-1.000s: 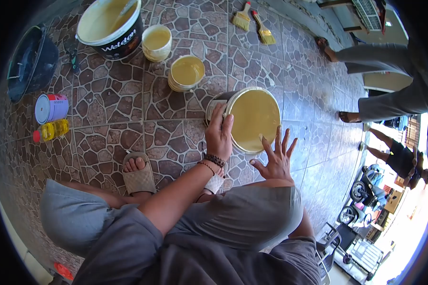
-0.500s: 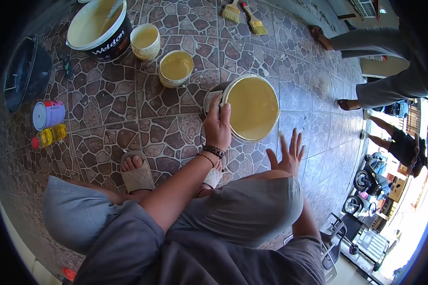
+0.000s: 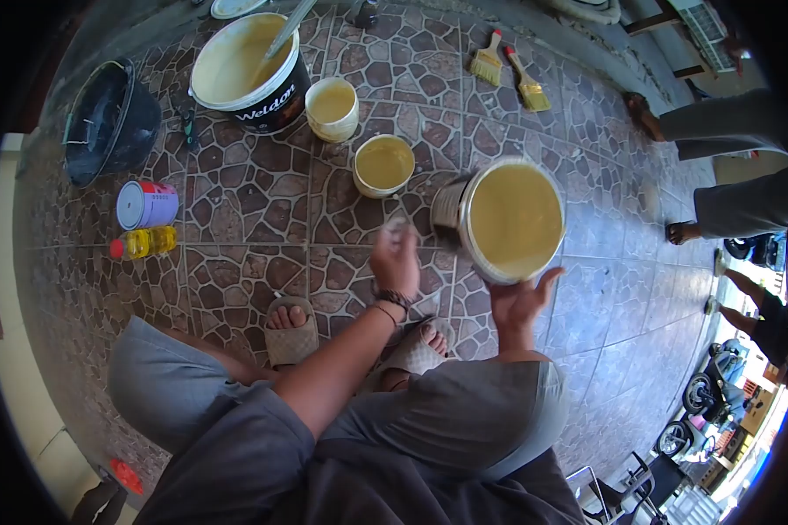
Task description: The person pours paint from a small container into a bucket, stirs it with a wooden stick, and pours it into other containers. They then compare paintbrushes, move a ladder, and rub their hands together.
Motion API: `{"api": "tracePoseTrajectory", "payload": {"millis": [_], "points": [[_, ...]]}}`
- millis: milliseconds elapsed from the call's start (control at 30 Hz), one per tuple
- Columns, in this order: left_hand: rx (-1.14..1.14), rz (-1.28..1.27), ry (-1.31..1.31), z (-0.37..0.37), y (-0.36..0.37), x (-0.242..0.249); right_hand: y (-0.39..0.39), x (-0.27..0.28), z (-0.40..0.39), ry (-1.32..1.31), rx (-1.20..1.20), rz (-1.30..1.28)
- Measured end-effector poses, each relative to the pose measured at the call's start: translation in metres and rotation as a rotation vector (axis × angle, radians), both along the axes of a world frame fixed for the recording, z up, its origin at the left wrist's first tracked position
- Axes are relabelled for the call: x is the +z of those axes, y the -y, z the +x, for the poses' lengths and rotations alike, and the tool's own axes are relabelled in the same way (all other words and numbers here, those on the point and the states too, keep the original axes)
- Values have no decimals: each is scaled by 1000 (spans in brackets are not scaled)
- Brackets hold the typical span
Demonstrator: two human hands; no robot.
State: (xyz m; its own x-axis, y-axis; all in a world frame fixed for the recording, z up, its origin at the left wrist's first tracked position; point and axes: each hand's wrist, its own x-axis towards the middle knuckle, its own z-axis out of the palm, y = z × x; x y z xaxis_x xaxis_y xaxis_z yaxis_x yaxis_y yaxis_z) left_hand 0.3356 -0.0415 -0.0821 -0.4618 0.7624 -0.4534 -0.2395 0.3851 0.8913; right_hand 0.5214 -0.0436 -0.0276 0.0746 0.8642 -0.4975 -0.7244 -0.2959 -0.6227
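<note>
A pail of cream-yellow paint (image 3: 515, 217) tilts over the tiled floor, its open mouth facing me. My right hand (image 3: 518, 302) is against the pail's near side, with the thumb stuck out and the other fingers hidden behind it. My left hand (image 3: 396, 254), a dark bracelet at its wrist, hovers left of the pail and apart from it; motion blurs its fingers. Beyond it stand a small tub of yellow paint (image 3: 383, 166) and a second tub (image 3: 332, 109). A black Weldon bucket (image 3: 271, 109) holds more paint and a stick-like tool (image 3: 291, 28).
Two paintbrushes (image 3: 527, 80) lie on the floor at the far right. On the left are a black basin (image 3: 114, 122), a purple-and-red can (image 3: 149, 206) and a bottle of yellow liquid (image 3: 147, 242). Another person's legs (image 3: 735, 210) stand at right, with motorbikes (image 3: 705, 394) beyond.
My left hand has let go of the pail's rim and drawn away toward me. My right hand, earlier spread in the air, is now at the pail. The whole view has shifted.
</note>
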Motion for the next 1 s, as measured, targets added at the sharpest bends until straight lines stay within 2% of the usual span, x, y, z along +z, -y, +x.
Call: {"api": "tracePoseTrajectory", "payload": {"millis": [67, 133, 167, 233, 267, 333, 367, 433, 467, 500, 533, 567, 633, 733, 800, 833, 900, 933, 1000], "points": [[-11, -107, -60, -37, -6, -12, -20, -4, -4, 55, 1, 32], [-84, -96, -396, -63, -23, -14, -51, -1, -11, 140, 43, 109], [-91, -101, -407, -73, -32, -18, -65, -4, -11, 129, 37, 103], [-285, 223, -710, -90, -51, -22, -89, -10, -10, 123, 42, 113], [-291, 222, -715, -98, -60, -22, -99, -14, -12, 118, 37, 111], [-483, 243, -787, -109, -75, -15, -113, -16, -11, 103, -34, 23], [-482, 248, -784, -112, -78, -12, -112, -18, -10, 107, -35, 26], [-604, 219, -611, -119, -85, -12, -101, -20, -11, 259, -47, -163], [-586, 350, -698, -120, -89, -24, -85, -19, -18, 433, 56, -204], [-587, 349, -693, -119, -92, -22, -64, -21, -28, 603, 235, -114], [-597, 335, -689, -116, -93, -16, -47, -28, -33, 575, 438, -4], [-604, 321, -685, -114, -93, -14, -37, -44, -36, 854, 714, 192], [-560, 345, -639, -114, -95, -22, -25, -62, -57, 1040, 821, 307], [-488, 355, -582, -111, -90, -23, -36, -81, -81, 1083, 777, 413], [-467, 340, -580, -116, -84, -20, -51, -78, -92, 1205, 956, 229], [-446, 340, -590, -118, -81, -20, -56, -81, -95, 1200, 954, 225], [-423, 340, -601, -123, -75, -20, -66, -84, -100, 1429, 1095, 273], [-411, 336, -602, -127, -74, -19, -70, -83, -104, 1429, 1094, 279], [-396, 328, -603, -130, -68, -19, -75, -79, -109, 1481, 1254, 167]]}}
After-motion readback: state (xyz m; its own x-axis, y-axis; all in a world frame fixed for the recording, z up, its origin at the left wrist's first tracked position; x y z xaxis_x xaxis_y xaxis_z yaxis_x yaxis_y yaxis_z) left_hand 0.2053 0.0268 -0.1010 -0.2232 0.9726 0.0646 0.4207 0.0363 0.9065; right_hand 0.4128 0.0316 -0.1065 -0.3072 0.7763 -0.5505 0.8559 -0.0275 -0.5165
